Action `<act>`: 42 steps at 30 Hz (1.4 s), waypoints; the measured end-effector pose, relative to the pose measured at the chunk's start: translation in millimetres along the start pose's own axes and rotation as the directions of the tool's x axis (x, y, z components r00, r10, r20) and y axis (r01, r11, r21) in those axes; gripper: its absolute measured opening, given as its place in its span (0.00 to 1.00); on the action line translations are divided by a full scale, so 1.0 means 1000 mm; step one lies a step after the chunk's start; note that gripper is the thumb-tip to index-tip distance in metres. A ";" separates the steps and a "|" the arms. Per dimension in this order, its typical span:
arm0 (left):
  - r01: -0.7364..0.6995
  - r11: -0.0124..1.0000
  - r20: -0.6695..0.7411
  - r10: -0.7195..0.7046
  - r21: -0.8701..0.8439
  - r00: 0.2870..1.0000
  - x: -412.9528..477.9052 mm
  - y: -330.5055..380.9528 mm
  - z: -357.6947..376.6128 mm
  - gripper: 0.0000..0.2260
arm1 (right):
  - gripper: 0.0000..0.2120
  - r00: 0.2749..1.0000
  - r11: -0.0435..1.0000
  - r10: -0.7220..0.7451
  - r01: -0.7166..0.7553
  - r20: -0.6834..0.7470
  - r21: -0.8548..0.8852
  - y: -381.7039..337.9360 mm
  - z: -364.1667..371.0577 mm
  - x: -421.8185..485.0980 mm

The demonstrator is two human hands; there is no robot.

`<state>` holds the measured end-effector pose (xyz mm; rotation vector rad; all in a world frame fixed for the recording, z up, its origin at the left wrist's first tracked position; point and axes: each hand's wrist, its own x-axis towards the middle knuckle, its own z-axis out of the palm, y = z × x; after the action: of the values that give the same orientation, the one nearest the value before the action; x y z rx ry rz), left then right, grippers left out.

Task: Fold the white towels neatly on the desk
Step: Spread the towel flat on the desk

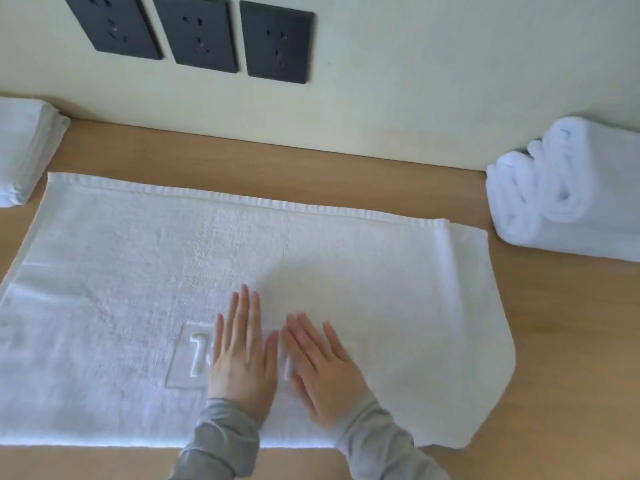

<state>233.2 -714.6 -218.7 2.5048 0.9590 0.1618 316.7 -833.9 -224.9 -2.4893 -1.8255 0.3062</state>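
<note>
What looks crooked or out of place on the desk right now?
The spread towel is uneven at its right end: a strip juts beyond where the far hem stops, and the near corner slants instead of square.

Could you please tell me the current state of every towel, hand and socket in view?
spread towel: laid flat on the desk, a lower layer sticking out at its right end.
left hand: fingers straight, palm down on the spread towel.
right hand: fingers straight, palm down beside it, blurred.
folded towels: stacked at the desk's left.
rolled towels: bundled at the right.
sockets: three, nothing plugged in.
</note>
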 end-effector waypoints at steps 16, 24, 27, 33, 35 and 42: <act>-0.040 0.967 0.066 0.024 0.250 0.998 0.005 0.043 0.058 0.29 | 0.28 0.883 0.882 0.469 -0.470 0.020 0.039 0.322 -0.024 -0.016; -0.018 0.953 0.032 0.009 0.302 0.999 0.003 0.049 0.059 0.30 | 0.30 0.751 0.611 0.655 -0.466 -0.080 0.640 0.270 -0.028 -0.072; 0.017 0.957 0.009 -0.020 0.288 1.000 0.001 0.054 0.060 0.30 | 0.29 0.601 0.291 0.796 -0.484 0.072 0.825 0.228 -0.018 -0.138; -0.061 0.985 -0.017 0.065 0.160 0.998 -0.021 0.107 0.074 0.30 | 0.24 0.604 -0.332 0.705 -0.184 0.373 0.925 0.206 -0.014 -0.174; -0.091 0.984 0.020 0.089 0.156 0.996 -0.029 0.125 0.085 0.29 | 0.22 0.616 -0.484 0.632 -0.160 0.470 0.860 0.215 -0.010 -0.169; -0.031 0.974 0.054 0.019 0.224 0.998 -0.029 0.126 0.098 0.28 | 0.35 0.777 -0.247 0.481 -0.324 0.406 0.913 0.220 -0.015 -0.165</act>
<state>313.5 -852.2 -248.0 2.7136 0.9732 -0.0045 478.6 -1056.4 -220.1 -1.5739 -0.0543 1.0372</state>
